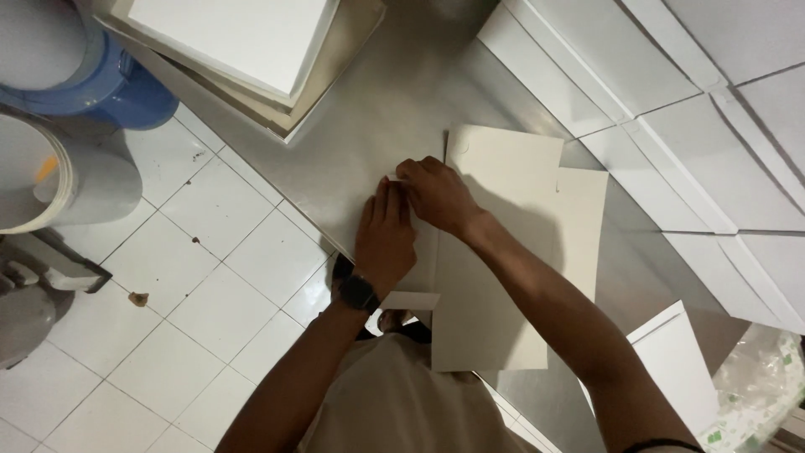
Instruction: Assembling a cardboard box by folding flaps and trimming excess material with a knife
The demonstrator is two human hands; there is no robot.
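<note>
The work in hand looks like the folding of a flat cardboard box blank (503,252) — a pale grey-white sheet lying on a stainless steel table (377,126), its near end hanging a little over the table's edge toward the person. The left hand (384,239) lies palm down, fingers straight and together, pressing on the sheet's left margin; it grips nothing, only holds the card flat. A dark wristwatch (359,292) sits on that wrist. The right hand (436,195) is curled, fingertips drawn together on a small flap (396,178) at the sheet's left edge, just above the left fingertips; it seems to pinch or bend the flap, though the grip itself is partly hidden by the knuckles. By my judgement a side tab is being creased, and the next move would call for steady pressure from the left hand while the right runs the fold along its line — a slip would skew the crease. More flat blanks (713,126) lie overlapped across the table's right side, a stack of white boards (243,42) rests at the far corner, and a blue bucket (109,84) stands on the tiled floor (184,277).
</note>
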